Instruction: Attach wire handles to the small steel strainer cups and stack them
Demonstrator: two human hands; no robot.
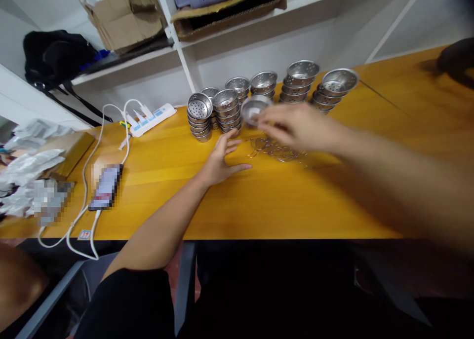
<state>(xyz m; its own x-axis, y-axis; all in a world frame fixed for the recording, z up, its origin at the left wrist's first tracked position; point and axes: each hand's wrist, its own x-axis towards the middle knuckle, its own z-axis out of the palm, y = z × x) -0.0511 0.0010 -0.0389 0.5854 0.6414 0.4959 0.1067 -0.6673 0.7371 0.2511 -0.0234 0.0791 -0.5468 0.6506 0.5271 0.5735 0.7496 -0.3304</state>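
My right hand [292,124], blurred by motion, grips the rim of a metal strainer cup [255,108] and holds it tilted over the table. Its fingers and thumb pinch the cup's near right side. My left hand [218,161] is open and holds nothing, its thumb and fingers spread just left of a loose heap of thin bent wires [279,150]. Behind both hands stand several stacks of perforated metal strainer cups, among them a left stack [200,114], a middle stack [227,109] and a right stack [336,87].
A white power strip [153,120] with cables lies left of the stacks. A phone [106,187] rests on the wooden table [266,206]. Plastic bags [31,166] sit at the far left; a shelf above holds a cardboard box [126,18]. Another person's bare limb [20,284] shows bottom left.
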